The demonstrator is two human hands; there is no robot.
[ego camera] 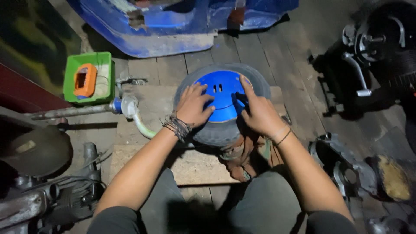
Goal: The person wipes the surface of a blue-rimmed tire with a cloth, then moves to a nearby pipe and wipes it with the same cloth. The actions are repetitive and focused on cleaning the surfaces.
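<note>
A small grey tyre point(260, 82) with a blue wheel rim point(223, 89) lies flat on a wooden board point(151, 102) in front of me. My left hand point(193, 106) rests palm down on the left side of the blue rim, fingers spread. On the right side my right hand point(258, 112) presses on the rim and tyre edge, index finger stretched toward the top. Each wrist wears a band. The rim shows two small slots near its middle.
A green crate point(106, 60) holding an orange part point(84, 80) sits at the left. A metal pipe with a hose point(130, 110) lies beside the tyre. A blue vehicle body point(173, 26) is beyond. Dark engine parts point(364, 52) stand right, metal casings point(346, 169) nearer.
</note>
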